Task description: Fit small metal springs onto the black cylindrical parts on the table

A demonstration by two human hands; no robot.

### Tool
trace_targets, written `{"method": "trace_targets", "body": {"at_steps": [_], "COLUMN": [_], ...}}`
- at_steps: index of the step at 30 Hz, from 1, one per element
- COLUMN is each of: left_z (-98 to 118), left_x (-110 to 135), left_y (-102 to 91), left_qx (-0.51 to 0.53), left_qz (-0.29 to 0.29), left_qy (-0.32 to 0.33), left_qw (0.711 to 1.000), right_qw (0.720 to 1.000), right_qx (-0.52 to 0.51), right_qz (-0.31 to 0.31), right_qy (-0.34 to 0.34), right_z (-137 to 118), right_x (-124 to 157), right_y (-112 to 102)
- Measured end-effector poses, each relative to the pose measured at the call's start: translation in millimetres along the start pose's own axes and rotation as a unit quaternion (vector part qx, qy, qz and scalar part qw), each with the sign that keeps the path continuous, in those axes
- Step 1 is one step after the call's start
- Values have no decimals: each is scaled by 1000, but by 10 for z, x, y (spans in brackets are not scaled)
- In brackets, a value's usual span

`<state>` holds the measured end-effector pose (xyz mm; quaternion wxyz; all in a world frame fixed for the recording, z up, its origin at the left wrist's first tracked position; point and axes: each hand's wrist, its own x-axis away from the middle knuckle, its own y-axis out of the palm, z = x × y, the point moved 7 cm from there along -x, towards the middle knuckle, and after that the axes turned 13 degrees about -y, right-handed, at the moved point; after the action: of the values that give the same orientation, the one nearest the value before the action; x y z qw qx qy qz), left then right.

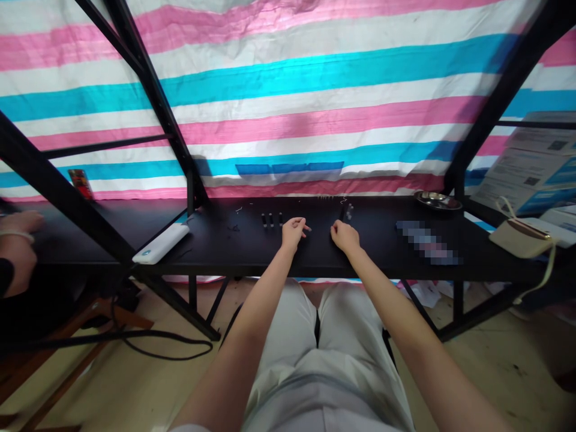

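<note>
My left hand (294, 234) is closed in a pinch above the black tabletop (220, 243). A small greyish tip shows at its fingers, too small to name. Just left of it, three short dark cylinders with pale ends (270, 220) stand in a row. My right hand (345, 236) is curled into a fist resting on the table, its grip hidden from view. Directly beyond that fist is a thin black piece (342, 212); whether the fingers hold it I cannot tell. Several small clear pieces (350, 211) lie beside it.
A white power-bank-like box (162, 243) lies at the left by the black frame. Toward the right are a metal dish (438, 201), a blurred-out packet (427, 243) and a beige bag (522, 236). Another person's hand (18, 240) is at far left. A striped sheet (315, 114) hangs behind.
</note>
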<state>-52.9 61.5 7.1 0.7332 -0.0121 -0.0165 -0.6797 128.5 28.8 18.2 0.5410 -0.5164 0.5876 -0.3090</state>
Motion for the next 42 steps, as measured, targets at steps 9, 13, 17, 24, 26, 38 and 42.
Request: {"method": "trace_targets", "body": {"at_steps": [9,13,17,24,26,38,42], "left_z": [8,17,29,32,22,38,30], "left_x": [117,126,149,167,162,179,178], "left_y": [247,244,246,278,281,275,281], "left_qx": [13,18,13,10,6,-2,-1], "left_qz": [-150,-152,-159,-169,-169,-150,-147], "left_qy": [-48,-49,-48,-40,-39,-39,-46], "left_qw": [987,987,986,985,985,988,988], "right_qw": [972,965,965,963,963,958,956], "right_qx": [-114,-141,-149,-162,-161,-161,-160], "right_qz": [71,84,83,96,101,121,128], "right_qy": [-195,-206,-198,-192,-193,-202,-212], "right_z": [-280,-283,-279,-264,-261,-299,-313], "right_x": [-26,0,9,-9,-9,-2,10], "right_y": [-3,-22,-41,-46,-46,-64,-78]}}
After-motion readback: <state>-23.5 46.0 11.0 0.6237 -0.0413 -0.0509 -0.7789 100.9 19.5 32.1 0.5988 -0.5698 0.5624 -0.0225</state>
